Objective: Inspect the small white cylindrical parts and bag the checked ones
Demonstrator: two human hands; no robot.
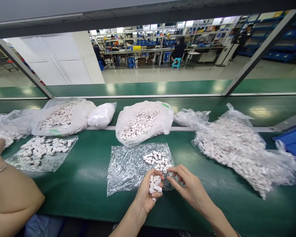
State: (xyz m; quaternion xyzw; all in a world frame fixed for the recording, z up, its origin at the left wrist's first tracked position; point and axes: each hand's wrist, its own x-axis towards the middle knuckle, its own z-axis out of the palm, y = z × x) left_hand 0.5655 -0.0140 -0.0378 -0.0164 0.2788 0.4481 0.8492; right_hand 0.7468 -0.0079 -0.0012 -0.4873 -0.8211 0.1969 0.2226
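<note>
Cupped around several small white fittings (155, 184), my left hand (148, 192) is above the near edge of a flat clear plastic bag (125, 169). My right hand (187, 184) is just to its right, thumb and forefinger apart, with fingertips at the near edge of a loose pile of white fittings (158, 160) on that bag. No fitting shows between those fingers. Behind the pile stands an open white bag (120, 123) full of pinkish-white fittings (141, 121).
Clear bags of fittings (232, 144) lie at right beside a blue bin (292, 140). At left, another person's arm (12, 191) reaches over the green table (88, 184), near a second pile (44, 147) and open bag (86, 113). A metal frame crosses behind.
</note>
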